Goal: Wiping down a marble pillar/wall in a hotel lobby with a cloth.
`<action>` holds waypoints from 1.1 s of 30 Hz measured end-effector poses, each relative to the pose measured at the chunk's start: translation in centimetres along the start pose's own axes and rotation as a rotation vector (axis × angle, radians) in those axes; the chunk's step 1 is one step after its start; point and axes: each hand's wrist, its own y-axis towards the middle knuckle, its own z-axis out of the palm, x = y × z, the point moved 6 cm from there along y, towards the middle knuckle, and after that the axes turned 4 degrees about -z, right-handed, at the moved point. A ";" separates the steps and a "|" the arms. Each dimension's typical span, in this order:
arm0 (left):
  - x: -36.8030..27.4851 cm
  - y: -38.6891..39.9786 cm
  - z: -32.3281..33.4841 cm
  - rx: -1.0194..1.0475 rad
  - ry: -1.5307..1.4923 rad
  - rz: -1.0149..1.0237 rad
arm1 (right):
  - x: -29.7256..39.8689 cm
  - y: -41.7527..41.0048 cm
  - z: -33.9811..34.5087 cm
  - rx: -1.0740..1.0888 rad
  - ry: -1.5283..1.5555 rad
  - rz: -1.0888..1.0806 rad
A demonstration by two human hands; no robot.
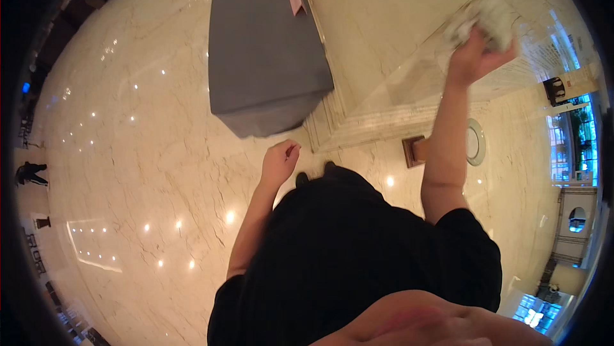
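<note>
My right hand (472,60) is stretched up and out to the right, gripping a crumpled whitish cloth (494,17). Both are blurred. The cloth lies over a polished cream marble surface (383,15), apparently a wall or pillar; whether it touches is hard to tell. Panels with writing show beyond the wrist. Down in front of my body, my left hand (279,161) hangs with its fingers curled in and nothing visible in them. It is nearest to the draped end of a table under a grey cloth (264,44).
A small folded pink card (296,0) stands on the grey table. Stepped marble moulding (364,125) runs along the pillar's base. Near my right forearm are a brown wooden base (413,151) and a round pale object (475,142). Far left, a person (31,174) is on the glossy marble floor (144,168).
</note>
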 end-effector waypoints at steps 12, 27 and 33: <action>6.2 -6.2 1.7 0.075 -0.217 -0.297 | 1.2 -12.9 4.4 1.200 -0.543 -0.576; 5.1 -5.0 2.6 0.262 0.069 -0.194 | 3.6 -4.6 10.9 1.250 -0.735 -0.507; 4.6 -5.3 2.4 0.310 0.142 -0.207 | -2.1 -23.5 9.9 1.552 -0.740 -0.271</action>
